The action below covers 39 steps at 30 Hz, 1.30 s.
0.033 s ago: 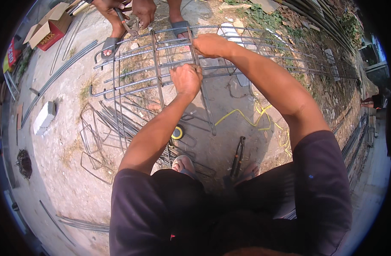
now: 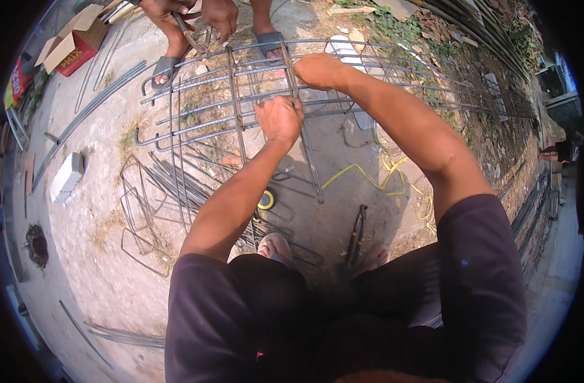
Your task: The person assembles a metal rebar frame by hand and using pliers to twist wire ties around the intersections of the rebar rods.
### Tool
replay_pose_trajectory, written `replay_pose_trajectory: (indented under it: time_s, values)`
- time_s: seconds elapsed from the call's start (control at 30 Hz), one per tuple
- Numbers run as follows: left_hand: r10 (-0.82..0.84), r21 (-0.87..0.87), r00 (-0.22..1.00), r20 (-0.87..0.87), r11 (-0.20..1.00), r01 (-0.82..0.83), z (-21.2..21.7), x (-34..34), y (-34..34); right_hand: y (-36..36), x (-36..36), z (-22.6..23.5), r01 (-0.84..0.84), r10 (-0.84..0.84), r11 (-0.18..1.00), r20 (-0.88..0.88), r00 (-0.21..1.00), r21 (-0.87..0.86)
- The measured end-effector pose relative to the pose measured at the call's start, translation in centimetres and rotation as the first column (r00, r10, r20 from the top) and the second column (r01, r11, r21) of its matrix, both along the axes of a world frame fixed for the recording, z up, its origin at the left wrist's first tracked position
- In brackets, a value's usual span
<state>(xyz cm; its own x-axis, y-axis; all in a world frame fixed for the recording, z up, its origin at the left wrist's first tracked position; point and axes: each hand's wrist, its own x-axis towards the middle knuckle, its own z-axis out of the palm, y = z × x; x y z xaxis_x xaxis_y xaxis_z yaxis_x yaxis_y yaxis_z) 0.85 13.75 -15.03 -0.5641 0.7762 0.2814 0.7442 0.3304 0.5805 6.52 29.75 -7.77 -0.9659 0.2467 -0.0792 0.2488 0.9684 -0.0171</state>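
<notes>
A long rebar cage (image 2: 209, 102) of ribbed bars runs across the top of the view. Both my hands are closed at one rusty bent stirrup (image 2: 310, 159) crossing the long bars. My left hand (image 2: 279, 118) grips it near the lower bars. Farther up, my right hand (image 2: 320, 71) is curled at the same stirrup's upper part; its fingertips are hidden. A second stirrup (image 2: 233, 83) stands left of them. Across the cage, a co-worker's hand (image 2: 220, 18) is beside pincers (image 2: 193, 39) held in the co-worker's other hand.
Black-handled pincers (image 2: 355, 236) lie by my feet, near a yellow and black tape measure (image 2: 266, 199). Yellow cord (image 2: 394, 172) trails on the ground. Loose bent stirrups (image 2: 139, 217) lie left. Farther off are a white block (image 2: 66, 179) and an open carton (image 2: 75, 41).
My right hand has shifted slightly to the right along the cage. My left hand stays almost in place on the stirrup.
</notes>
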Motion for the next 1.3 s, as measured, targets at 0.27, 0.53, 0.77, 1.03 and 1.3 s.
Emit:
replay_pose_trajectory:
  time_s: [0.27, 0.53, 0.77, 1.03, 1.3]
  values:
    - [-0.141, 0.027, 0.990, 0.005, 0.990, 0.141, 0.2, -1.8, -1.1, -0.2, -0.4, 3.2, 0.333, -0.128, 0.756, 0.371, 0.920, -0.564]
    - [-0.229, -0.370, 0.855, 0.465, 0.828, 0.422, 1.4, -8.3, 1.7, 1.6, 14.1, 0.1, 0.341, -0.833, 0.473, -0.286, 0.474, -0.813]
    - [-0.298, -0.384, 0.700, 0.649, 0.666, 0.640, -0.5, -8.0, 6.2, -19.9, 31.2, -16.4, 0.801, -0.662, 0.458, 0.454, 0.597, -0.385]
    - [-0.323, -0.373, 0.664, 0.675, 0.627, 0.684, 0.6, -8.8, 3.7, -26.7, 31.9, -20.2, 0.885, -0.916, 0.313, 0.137, 0.377, -0.344]
    - [-0.370, -0.325, 0.604, 0.706, 0.588, 0.741, 0.0, -8.4, 5.0, -26.2, 33.3, -22.8, 0.920, -0.959, 0.177, 0.149, 0.241, -0.350]
